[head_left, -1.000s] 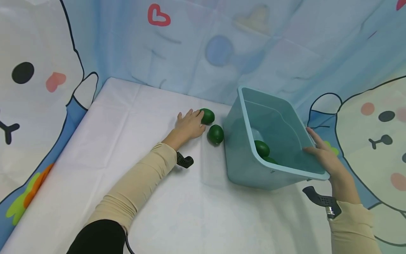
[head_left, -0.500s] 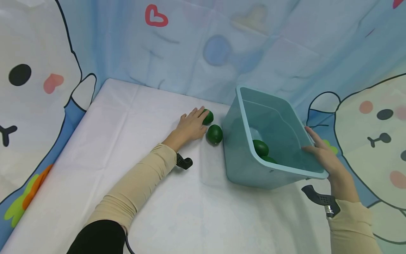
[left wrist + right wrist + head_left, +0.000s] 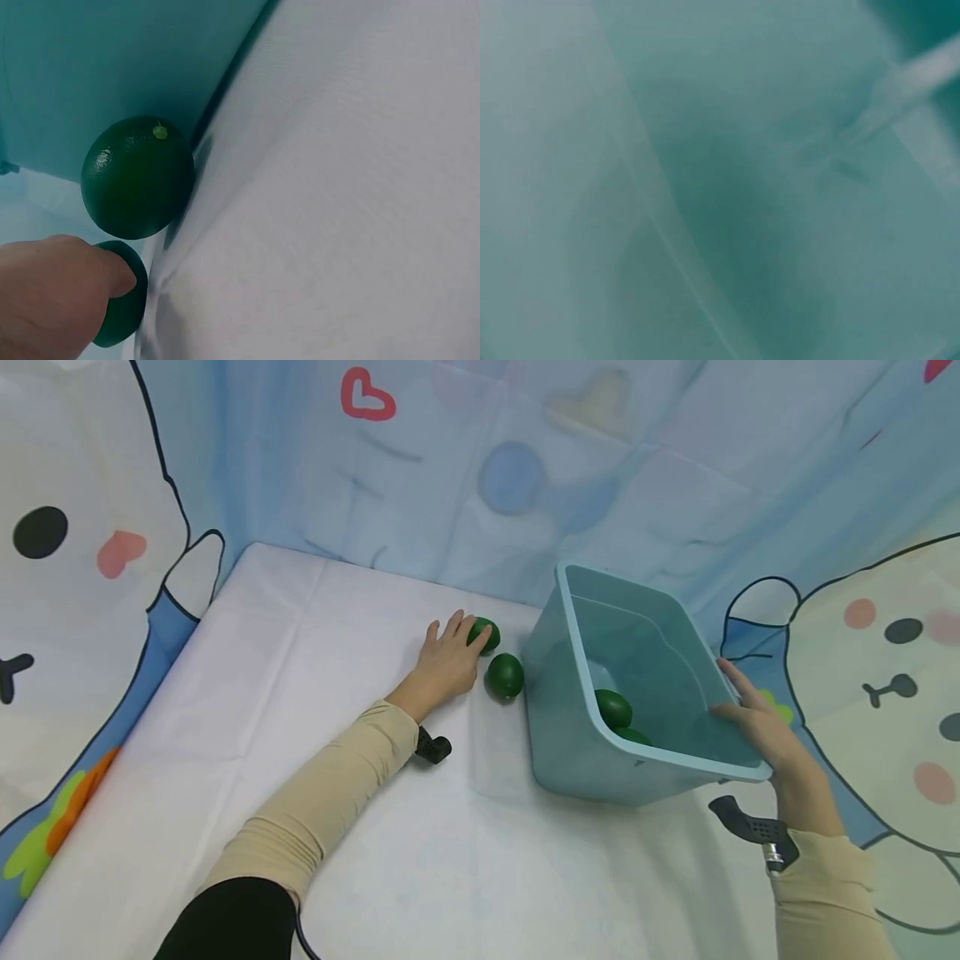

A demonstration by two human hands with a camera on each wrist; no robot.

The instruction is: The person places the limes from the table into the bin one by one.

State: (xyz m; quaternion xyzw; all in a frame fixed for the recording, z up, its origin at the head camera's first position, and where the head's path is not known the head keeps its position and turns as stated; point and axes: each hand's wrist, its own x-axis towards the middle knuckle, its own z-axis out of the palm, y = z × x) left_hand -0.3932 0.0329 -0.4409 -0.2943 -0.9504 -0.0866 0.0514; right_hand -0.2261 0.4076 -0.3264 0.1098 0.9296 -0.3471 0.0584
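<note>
My left hand (image 3: 446, 660) is at the far avocado (image 3: 484, 633), with the thumb on its near side and the fingers at its left. In the left wrist view the thumb presses that dark green avocado (image 3: 126, 307). Another avocado (image 3: 506, 677) lies just nearer, beside the light teal bin (image 3: 585, 760); a pale stem nub shows on it in the left wrist view. My right hand (image 3: 765, 727) grips the bin's right wall, thumb inside; its outer fingers are hidden. Two avocados (image 3: 612, 708) lie inside the bin, one partly behind the near rim. The right wrist view is blurred teal plastic.
A white cloth (image 3: 360, 860) covers the table. Printed blue curtains (image 3: 420, 485) with cartoon figures enclose the back and both sides. The bin stands at the back right, close to the curtain.
My left hand has gone from lying over the far avocado to holding it between thumb and fingers, leaving more of the fruit visible. The right hand keeps its grip on the bin.
</note>
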